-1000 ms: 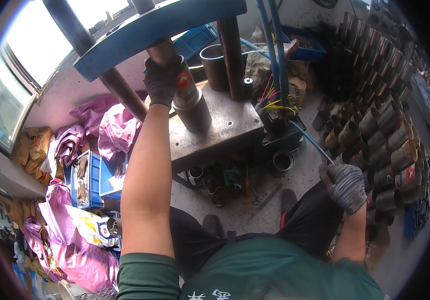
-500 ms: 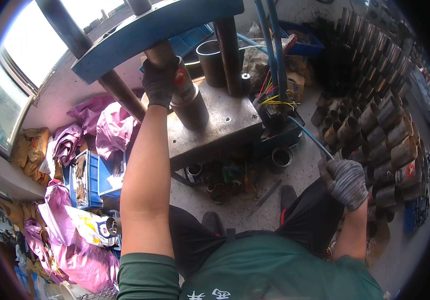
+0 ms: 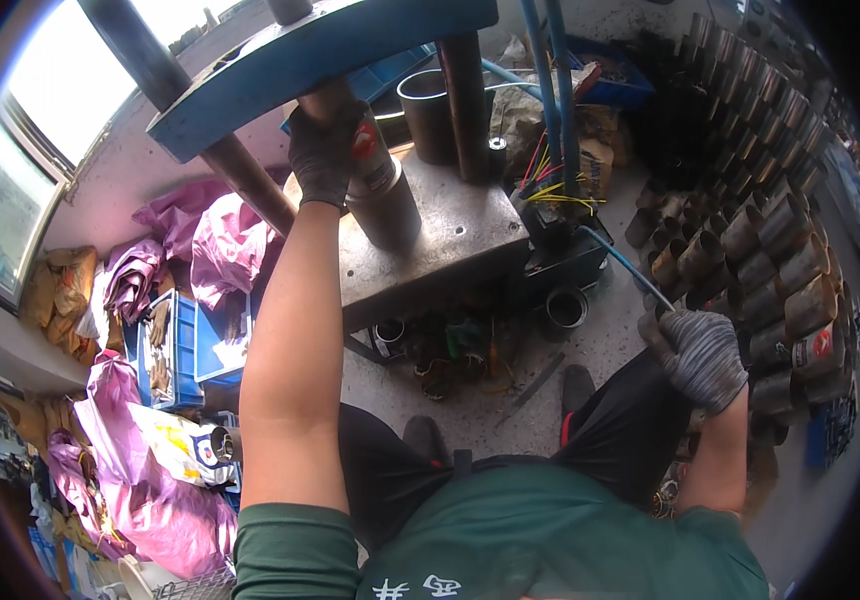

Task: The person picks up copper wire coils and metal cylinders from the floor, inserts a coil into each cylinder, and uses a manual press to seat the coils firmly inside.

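Observation:
My left hand (image 3: 320, 158), in a dark work glove, is closed against a metal sleeve (image 3: 370, 160) with a red label. The fingertips are partly hidden. This sleeve stands on or in a wider dark steel cylinder (image 3: 387, 217) on the press bed (image 3: 465, 215). Above it the press ram (image 3: 328, 98) comes down from the blue crosshead (image 3: 350, 50); whether they touch is hidden by my glove. My right hand (image 3: 705, 358), in a grey striped glove, is wrapped around the end of a blue lever rod (image 3: 630, 268) at the press's right side.
Thick steel columns (image 3: 465, 110) flank the bed, with a large open pipe piece (image 3: 430, 115) behind. Coloured wires (image 3: 555, 190) hang by blue hoses. Stacked metal sleeves (image 3: 790, 255) fill the right side. Blue crates (image 3: 185, 350) and pink sacks (image 3: 135, 480) lie left.
The view has shifted slightly. My right hand and the lever end sit a little farther right. My left hand keeps its place at the sleeve.

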`<action>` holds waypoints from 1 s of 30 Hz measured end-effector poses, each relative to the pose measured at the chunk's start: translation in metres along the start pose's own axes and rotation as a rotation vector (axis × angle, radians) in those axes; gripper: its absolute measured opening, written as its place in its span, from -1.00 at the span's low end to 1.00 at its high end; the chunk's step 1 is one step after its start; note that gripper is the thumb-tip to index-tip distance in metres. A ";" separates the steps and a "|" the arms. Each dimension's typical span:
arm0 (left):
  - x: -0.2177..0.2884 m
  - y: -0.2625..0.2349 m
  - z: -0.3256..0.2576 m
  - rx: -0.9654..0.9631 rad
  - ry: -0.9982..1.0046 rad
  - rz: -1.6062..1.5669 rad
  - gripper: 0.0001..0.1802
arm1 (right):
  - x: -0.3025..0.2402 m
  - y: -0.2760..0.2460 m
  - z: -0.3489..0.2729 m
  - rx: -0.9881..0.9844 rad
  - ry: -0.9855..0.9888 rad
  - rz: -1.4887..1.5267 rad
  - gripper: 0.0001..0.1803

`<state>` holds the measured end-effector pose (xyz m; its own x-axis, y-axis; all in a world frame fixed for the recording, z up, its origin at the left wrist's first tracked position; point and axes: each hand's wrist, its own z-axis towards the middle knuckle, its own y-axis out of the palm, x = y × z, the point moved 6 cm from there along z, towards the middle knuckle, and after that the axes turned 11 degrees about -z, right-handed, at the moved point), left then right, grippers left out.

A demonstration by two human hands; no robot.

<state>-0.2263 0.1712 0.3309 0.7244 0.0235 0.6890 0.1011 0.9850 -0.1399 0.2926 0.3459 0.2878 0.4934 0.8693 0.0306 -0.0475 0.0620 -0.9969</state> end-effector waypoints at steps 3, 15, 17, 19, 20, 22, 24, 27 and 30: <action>-0.003 -0.008 0.003 0.007 0.007 0.031 -0.03 | 0.000 -0.008 0.009 -0.006 -0.078 0.067 -0.57; -0.002 -0.006 0.003 0.000 -0.091 -0.021 -0.08 | 0.003 0.002 0.010 -0.431 -0.256 -0.164 -0.71; -0.004 -0.004 0.004 0.014 -0.105 -0.037 -0.19 | 0.007 -0.002 0.010 -0.353 -0.269 -0.096 -0.71; -0.003 -0.005 0.004 0.018 -0.073 -0.038 -0.18 | 0.009 -0.008 0.016 -0.243 -0.210 0.088 -0.72; -0.003 -0.006 0.004 0.021 -0.058 -0.035 -0.17 | 0.010 -0.010 0.019 -0.188 -0.182 0.182 -0.71; -0.004 -0.008 0.003 0.007 -0.083 -0.007 -0.16 | 0.005 -0.006 0.015 -0.298 -0.223 0.042 -0.71; -0.001 -0.006 0.003 0.008 -0.085 -0.011 -0.16 | 0.001 0.003 0.008 -0.500 -0.257 -0.192 -0.72; 0.000 -0.005 0.003 0.025 -0.072 -0.021 -0.15 | 0.007 -0.006 0.011 -0.366 -0.226 -0.056 -0.69; 0.006 -0.001 -0.003 0.000 -0.106 -0.011 -0.14 | 0.006 -0.009 0.015 -0.325 -0.184 0.032 -0.71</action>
<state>-0.2204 0.1695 0.3330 0.6471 0.0301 0.7618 0.1089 0.9853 -0.1314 0.2831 0.3575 0.2984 0.3300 0.9438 -0.0181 0.2325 -0.0998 -0.9675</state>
